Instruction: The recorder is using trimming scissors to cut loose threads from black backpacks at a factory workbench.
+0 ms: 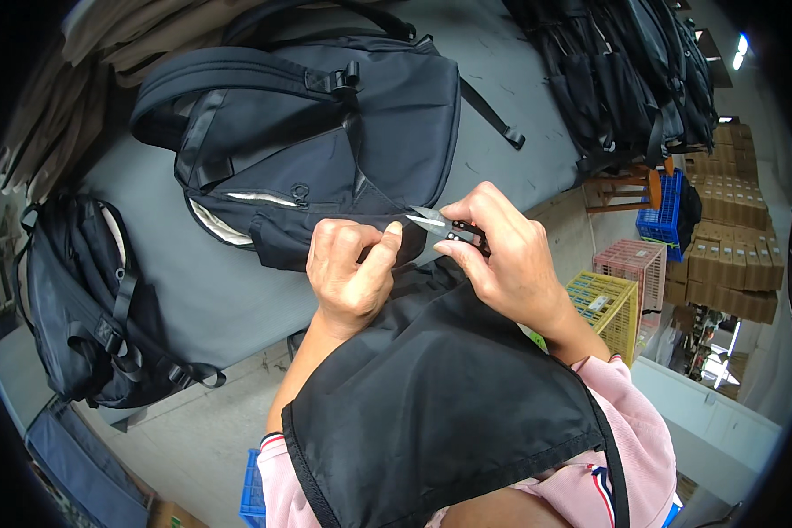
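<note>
A black backpack [405, 132] lies on the grey table in front of me, its shoulder strap looped toward the far left. One pocket gapes and shows a pale lining. My right hand [506, 255] grips small thread snips [436, 224] with black handles, their blades parted and pointing left over the bag's near edge. Close to the blade tips, my left hand [352, 264] is closed at that same edge, thumb pressed against the forefinger. Whatever is pinched there is too small or hidden to make out.
Another black backpack [84, 299] rests at the table's left edge. More black bags [625, 79] are heaped at the far right, and brown fabric [53, 114] is piled far left. Yellow [612, 304], pink and blue crates stand right, before stacked cartons [730, 202]. A black apron [431, 396] covers my lap.
</note>
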`<action>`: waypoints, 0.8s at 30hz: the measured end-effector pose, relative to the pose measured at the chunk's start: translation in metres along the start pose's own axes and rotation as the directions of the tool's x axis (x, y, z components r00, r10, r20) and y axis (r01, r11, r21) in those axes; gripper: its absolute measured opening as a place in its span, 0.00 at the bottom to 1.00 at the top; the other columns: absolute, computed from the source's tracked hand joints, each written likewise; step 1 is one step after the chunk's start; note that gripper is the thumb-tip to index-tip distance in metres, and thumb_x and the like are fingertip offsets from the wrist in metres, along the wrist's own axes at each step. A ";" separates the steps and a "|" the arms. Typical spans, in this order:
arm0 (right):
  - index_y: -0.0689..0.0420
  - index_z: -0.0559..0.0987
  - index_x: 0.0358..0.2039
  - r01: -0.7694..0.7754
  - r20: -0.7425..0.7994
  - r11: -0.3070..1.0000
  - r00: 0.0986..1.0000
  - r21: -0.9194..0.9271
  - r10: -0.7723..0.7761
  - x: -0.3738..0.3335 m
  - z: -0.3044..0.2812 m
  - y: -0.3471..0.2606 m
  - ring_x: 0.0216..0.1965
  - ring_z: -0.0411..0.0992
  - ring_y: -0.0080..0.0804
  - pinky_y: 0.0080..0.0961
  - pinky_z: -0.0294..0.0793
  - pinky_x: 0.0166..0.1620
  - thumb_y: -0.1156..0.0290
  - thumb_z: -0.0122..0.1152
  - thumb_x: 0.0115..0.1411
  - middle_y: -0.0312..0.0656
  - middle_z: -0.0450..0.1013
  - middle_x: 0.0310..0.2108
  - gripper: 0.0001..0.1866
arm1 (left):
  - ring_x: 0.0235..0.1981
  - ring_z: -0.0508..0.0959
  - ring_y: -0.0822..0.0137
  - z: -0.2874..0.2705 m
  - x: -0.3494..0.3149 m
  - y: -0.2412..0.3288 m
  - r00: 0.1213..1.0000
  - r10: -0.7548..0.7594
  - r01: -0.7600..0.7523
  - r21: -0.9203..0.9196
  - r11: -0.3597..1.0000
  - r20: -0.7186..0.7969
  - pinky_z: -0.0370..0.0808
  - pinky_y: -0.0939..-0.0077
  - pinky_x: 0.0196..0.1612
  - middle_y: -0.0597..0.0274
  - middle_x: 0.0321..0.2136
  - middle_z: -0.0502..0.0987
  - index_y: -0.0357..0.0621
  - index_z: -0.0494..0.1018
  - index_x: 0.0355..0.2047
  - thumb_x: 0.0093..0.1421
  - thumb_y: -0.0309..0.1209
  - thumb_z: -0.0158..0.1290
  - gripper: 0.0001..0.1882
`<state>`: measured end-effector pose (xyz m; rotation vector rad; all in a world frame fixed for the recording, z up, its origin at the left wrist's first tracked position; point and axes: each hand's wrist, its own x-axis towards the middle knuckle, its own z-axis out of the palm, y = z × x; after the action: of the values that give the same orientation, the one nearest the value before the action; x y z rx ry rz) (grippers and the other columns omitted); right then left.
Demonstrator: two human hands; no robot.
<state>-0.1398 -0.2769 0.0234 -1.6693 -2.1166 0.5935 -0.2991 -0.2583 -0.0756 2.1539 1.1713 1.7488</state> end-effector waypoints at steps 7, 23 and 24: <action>0.58 0.71 0.34 0.068 0.072 0.994 0.995 -0.089 -0.062 0.009 -0.008 -0.007 0.26 0.72 0.42 0.33 0.70 0.26 0.75 0.64 0.48 0.40 0.69 0.31 0.13 | 0.22 0.68 0.66 -0.001 -0.002 0.000 1.000 0.009 -0.009 -0.001 1.000 0.019 0.66 0.76 0.24 0.66 0.19 0.67 0.41 0.77 0.24 0.34 0.19 0.61 0.12; 0.59 0.73 0.38 -0.037 -0.027 0.984 0.999 0.173 0.042 0.016 -0.005 -0.004 0.26 0.71 0.33 0.26 0.71 0.28 0.73 0.65 0.49 0.40 0.67 0.30 0.16 | 0.24 0.68 0.67 -0.001 -0.001 -0.001 1.000 0.001 -0.001 -0.001 1.000 0.018 0.66 0.75 0.25 0.67 0.20 0.67 0.41 0.76 0.23 0.36 0.21 0.61 0.10; 0.58 0.73 0.38 -0.018 -0.016 0.997 1.000 0.081 0.019 0.012 -0.008 -0.005 0.26 0.71 0.35 0.27 0.71 0.28 0.73 0.64 0.49 0.40 0.67 0.30 0.15 | 0.24 0.68 0.67 -0.001 -0.001 -0.001 1.000 0.001 -0.001 0.001 1.000 0.017 0.66 0.75 0.25 0.67 0.20 0.67 0.41 0.76 0.23 0.36 0.21 0.61 0.10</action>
<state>-0.1420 -0.2652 0.0329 -1.6461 -2.0399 0.6593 -0.3007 -0.2585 -0.0768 2.1657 1.1670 1.7273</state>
